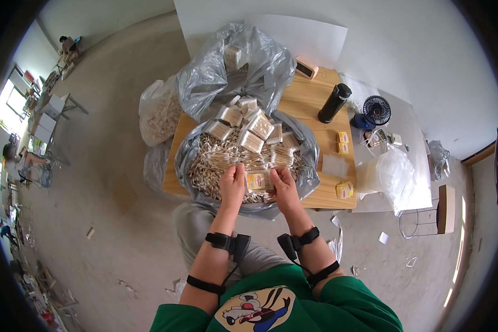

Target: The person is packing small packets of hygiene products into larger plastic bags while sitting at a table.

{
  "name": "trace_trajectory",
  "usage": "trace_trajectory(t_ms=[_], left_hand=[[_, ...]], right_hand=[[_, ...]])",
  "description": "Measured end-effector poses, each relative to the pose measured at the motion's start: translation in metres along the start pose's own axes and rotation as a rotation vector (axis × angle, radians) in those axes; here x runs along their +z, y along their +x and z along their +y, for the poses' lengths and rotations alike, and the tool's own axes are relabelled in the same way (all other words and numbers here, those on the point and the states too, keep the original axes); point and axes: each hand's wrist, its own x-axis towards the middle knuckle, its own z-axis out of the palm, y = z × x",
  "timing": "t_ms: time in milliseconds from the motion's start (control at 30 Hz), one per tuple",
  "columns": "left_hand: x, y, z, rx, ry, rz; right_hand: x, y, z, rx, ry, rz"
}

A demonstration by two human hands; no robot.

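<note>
Between my two hands is a small clear packet of cotton swabs (257,181) with a yellow label. My left hand (232,185) pinches its left side and my right hand (283,187) grips its right side. Both are closed on it, just over the near part of a wide heap of loose cotton swabs (207,166). A grey plastic bag (183,152) lines the sides of that heap. On its far part lie several packed bundles of cotton swabs (257,127).
A wooden table (310,102) carries the heap, a black bottle (335,103) and small yellow cards (345,190). Behind stands another grey bag (205,66); left, a clear sack (159,113). Right are a small fan (377,110), a white plastic bag (390,180) and a stool (446,209).
</note>
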Motion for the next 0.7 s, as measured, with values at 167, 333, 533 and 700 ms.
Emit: trace_trajectory(t_ms=[167, 333, 533, 700], left_hand=[[0.012, -0.010, -0.001, 0.239, 0.289, 0.089], [0.011, -0.004, -0.007, 0.244, 0.313, 0.118], [0.000, 0.003, -0.019, 0.168, 0.349, 0.201], [-0.005, 0.012, -0.022, 0.148, 0.369, 0.188]], right_hand=[[0.013, -0.001, 0.018, -0.004, -0.119, 0.071], [0.001, 0.023, 0.041, -0.148, -0.343, 0.094], [0.019, 0.028, 0.036, -0.244, -0.572, 0.243], [0.026, 0.039, 0.037, -0.267, -0.692, 0.275]])
